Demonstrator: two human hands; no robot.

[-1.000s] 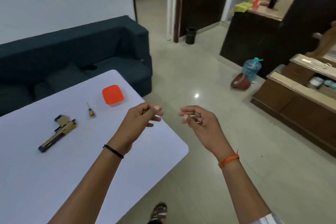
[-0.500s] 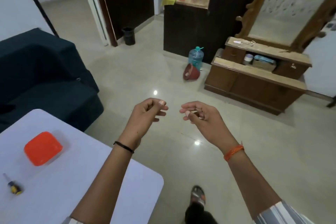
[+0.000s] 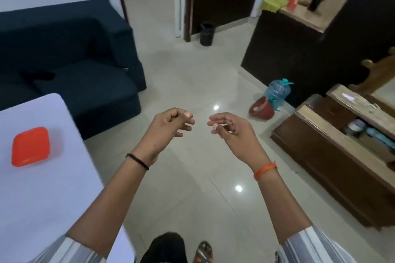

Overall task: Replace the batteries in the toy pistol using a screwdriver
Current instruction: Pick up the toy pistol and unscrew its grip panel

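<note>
The toy pistol and the screwdriver are out of view. My left hand [image 3: 171, 126] and my right hand [image 3: 230, 130] hover side by side over the floor, just right of the white table [image 3: 42, 198]. Both have loosely curled fingers, and I see nothing held in either. The left thumb lies against the index finger. A black band circles the left wrist and an orange thread the right one.
An orange lidded box [image 3: 31, 146] sits on the table near its far edge. Behind it is a dark blue sofa [image 3: 85, 70]. A water jug [image 3: 277, 92] and a red pot [image 3: 261, 109] stand on the tiled floor by a wooden cabinet [image 3: 333, 151]. A black bin [image 3: 207, 34] stands by the doorway.
The view swung right, away from the table, so the pistol and then the screwdriver left the frame. Both hands kept the same pose in front of me.
</note>
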